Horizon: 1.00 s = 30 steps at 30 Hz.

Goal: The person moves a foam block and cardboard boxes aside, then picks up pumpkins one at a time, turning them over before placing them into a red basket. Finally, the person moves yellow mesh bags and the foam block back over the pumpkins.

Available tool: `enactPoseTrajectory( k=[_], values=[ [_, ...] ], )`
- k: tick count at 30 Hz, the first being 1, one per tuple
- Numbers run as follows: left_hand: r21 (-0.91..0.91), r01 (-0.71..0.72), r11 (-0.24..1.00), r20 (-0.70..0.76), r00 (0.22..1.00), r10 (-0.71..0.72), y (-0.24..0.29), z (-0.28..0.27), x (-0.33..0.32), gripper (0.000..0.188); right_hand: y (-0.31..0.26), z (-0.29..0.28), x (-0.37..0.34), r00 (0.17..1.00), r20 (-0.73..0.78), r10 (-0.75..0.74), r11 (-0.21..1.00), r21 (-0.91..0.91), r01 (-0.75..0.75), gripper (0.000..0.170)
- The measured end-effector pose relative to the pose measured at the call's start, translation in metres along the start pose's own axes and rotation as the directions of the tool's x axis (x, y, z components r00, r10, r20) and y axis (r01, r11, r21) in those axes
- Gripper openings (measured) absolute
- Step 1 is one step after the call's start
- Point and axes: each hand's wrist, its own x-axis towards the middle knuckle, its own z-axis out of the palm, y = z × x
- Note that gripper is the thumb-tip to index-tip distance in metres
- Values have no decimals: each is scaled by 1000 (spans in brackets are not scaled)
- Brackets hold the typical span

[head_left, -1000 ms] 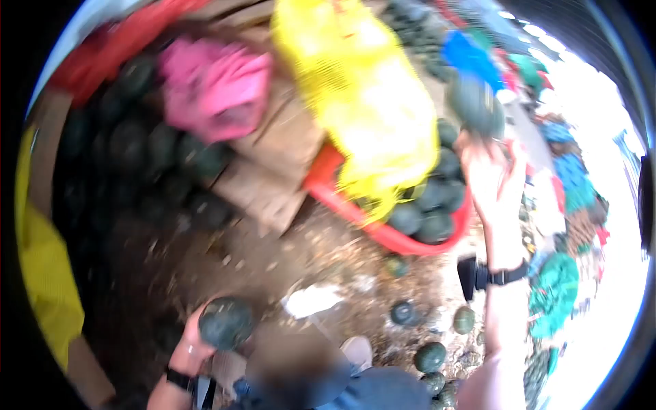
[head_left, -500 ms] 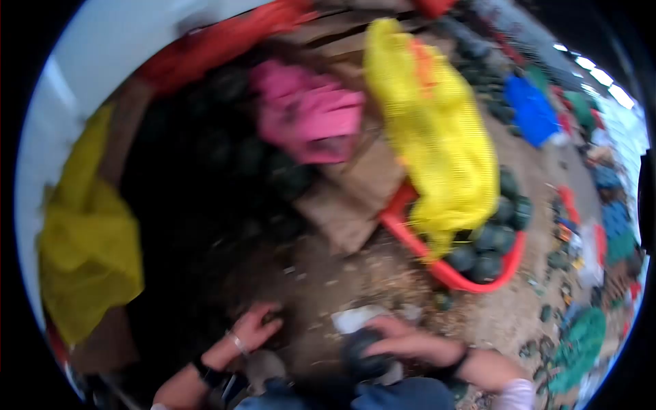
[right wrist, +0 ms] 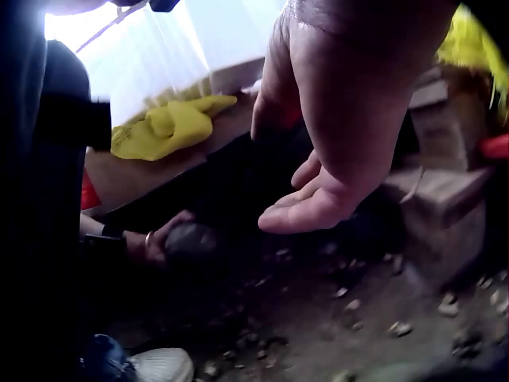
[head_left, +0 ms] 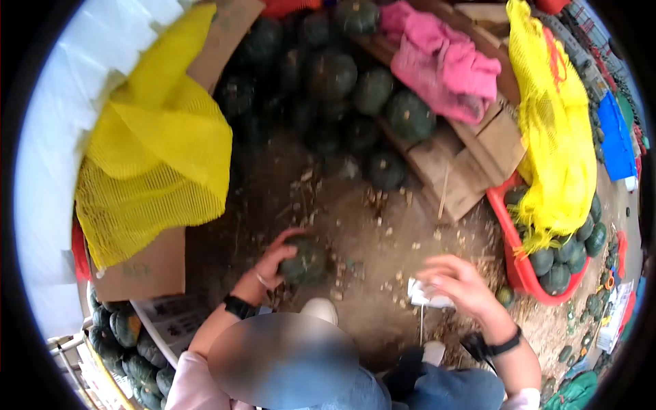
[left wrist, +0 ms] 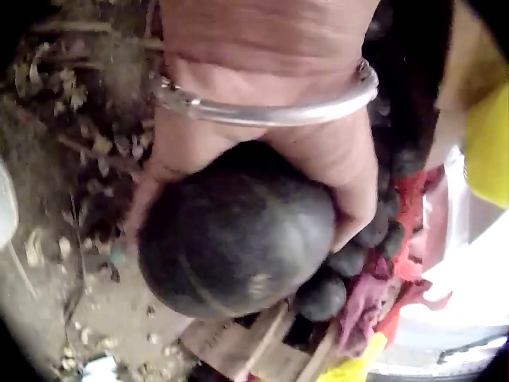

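Observation:
My left hand (head_left: pixel 273 260) grips a dark green pumpkin (head_left: pixel 305 261) low over the dirt floor. Up close in the left wrist view, thumb and fingers spread around the sides of this round, faintly striped pumpkin (left wrist: pixel 238 239). A silver bangle (left wrist: pixel 270 113) circles that wrist. My right hand (head_left: pixel 454 283) hangs over the floor with nothing in it, its fingers loosely bent. The right wrist view shows the same empty right hand (right wrist: pixel 342 135), with the left hand and its pumpkin (right wrist: pixel 193 241) farther off.
Dark pumpkins (head_left: pixel 331 75) are heaped at the back. A red basket (head_left: pixel 511 253) of pumpkins stands right, partly covered by a yellow mesh bag (head_left: pixel 557 137). Cardboard and wood (head_left: pixel 471 160) lie beside a pink bag (head_left: pixel 444 61). Another yellow mesh bag (head_left: pixel 157 157) hangs left.
The right hand came down from beside the basket with a pumpkin and is now empty. The left hand, empty half a second ago, now holds a pumpkin. The head view has swung left.

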Motion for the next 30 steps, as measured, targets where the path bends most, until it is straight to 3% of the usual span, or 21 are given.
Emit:
enactPoseTrajectory(
  k=[1, 3, 5, 7, 9, 12, 13, 14, 16, 17, 18, 19, 20, 21, 22, 24, 25, 26, 27, 29, 30],
  values=[
    [-203, 32, 979, 148, 989, -1, 8, 18, -2, 64, 10, 17, 17, 997, 59, 55, 998, -20, -54, 45],
    [-317, 66, 946, 317, 948, 40, 16, 54, 5, 67, 18, 45, 38, 978, 182, 105, 987, 98, -124, 61],
    [-257, 16, 966, 311, 948, 66, 9, 78, 15, 66, 15, 65, 46, 973, 229, 37, 950, 293, -105, 67],
    [-246, 43, 968, 322, 946, 39, 11, 102, 14, 56, 20, 66, 52, 985, 159, -63, 956, 294, 14, 69],
    [19, -80, 997, 300, 951, 70, 11, 108, 15, 50, 23, 60, 47, 993, 54, -104, 963, 254, 87, 71],
    [449, -146, 881, 169, 983, 76, 14, 95, 29, 36, 40, 35, 38, 989, -3, -150, 977, -153, 148, 71],
    [523, -165, 836, 118, 986, 120, 14, 87, 34, 35, 40, 27, 24, 996, 5, -88, 939, -333, 84, 72],
    [595, -191, 781, 77, 981, 181, 15, 76, 47, 34, 31, 16, 9, 999, 1, -38, 860, -508, 33, 72],
    [809, -302, 505, 98, 915, 391, 17, 34, 87, 37, -3, -16, -25, 994, -69, 81, 745, -659, -107, 71],
    [886, -311, 343, 122, 871, 477, 21, 18, 103, 38, -43, -44, -47, 980, -172, -100, 479, -872, -104, 65],
    [946, -300, 124, 180, 803, 568, 33, 14, 119, 43, -68, -93, -72, 894, -437, -104, 865, -483, -135, 55],
    [963, -253, -96, 256, 733, 631, 46, 9, 137, 47, -109, -128, -109, 824, -459, -332, 920, -350, 176, 53],
    [969, -189, -158, 246, 742, 623, 59, 6, 157, 53, -149, -164, -146, 698, -454, -553, 827, -195, 528, 51],
    [968, -127, -217, 238, 744, 625, 69, 6, 177, 59, -188, -200, -182, 539, -423, -729, 623, -81, 778, 48],
    [961, -47, -272, 209, 766, 608, 76, 7, 195, 64, -204, -161, -183, 577, -241, -781, 382, 547, 745, 55],
    [920, 107, -377, 143, 803, 578, 85, 13, 226, 74, -177, -134, -177, 668, -280, -690, 627, 229, 744, 58],
    [911, 147, -385, 100, 827, 553, 88, 22, 232, 78, -136, -106, -149, 497, -686, -531, 598, 113, 794, 57],
    [901, 184, -394, 59, 846, 529, 90, 32, 236, 83, -119, -76, -133, 824, -321, -467, 870, -1, 493, 52],
    [889, 221, -402, 14, 863, 505, 93, 38, 243, 87, -109, -39, -109, 862, -366, -352, 936, -129, 327, 50],
    [891, 224, -395, 19, 851, 525, 87, 26, 260, 93, -59, -32, -86, 935, -339, -103, 994, -14, 105, 39],
    [890, 226, -396, 23, 846, 533, 85, 22, 266, 96, -40, -32, -77, 943, -333, -24, 997, -83, -3, 37]
  ],
)
